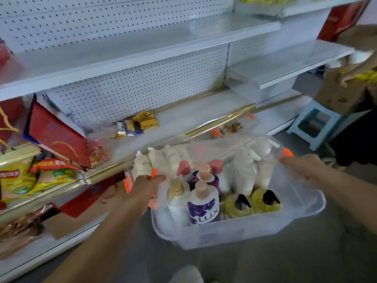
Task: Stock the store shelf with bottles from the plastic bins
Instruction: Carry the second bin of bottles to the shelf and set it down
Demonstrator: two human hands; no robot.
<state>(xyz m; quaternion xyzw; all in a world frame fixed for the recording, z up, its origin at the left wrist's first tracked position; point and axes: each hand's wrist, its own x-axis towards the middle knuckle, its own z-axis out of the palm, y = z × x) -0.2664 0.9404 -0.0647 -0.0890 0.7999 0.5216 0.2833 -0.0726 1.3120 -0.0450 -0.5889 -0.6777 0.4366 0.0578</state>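
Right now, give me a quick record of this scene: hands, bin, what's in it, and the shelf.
left hand: grips the bin's left rim
right hand: holds the bin's right rim
bin: clear plastic, held in front of the shelf
contents: pump bottles, among them a purple Lux bottle, white bottles and two yellow bottles
shelf: mostly bare, gold packets at the back

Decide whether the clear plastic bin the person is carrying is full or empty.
Full, or nearly: the clear bin is packed with upright pump bottles, their tops reaching about rim height.

Shop: white pegboard-backed shelving (142,82), packaged snacks (51,172) on shelf, bin of bottles (234,227).
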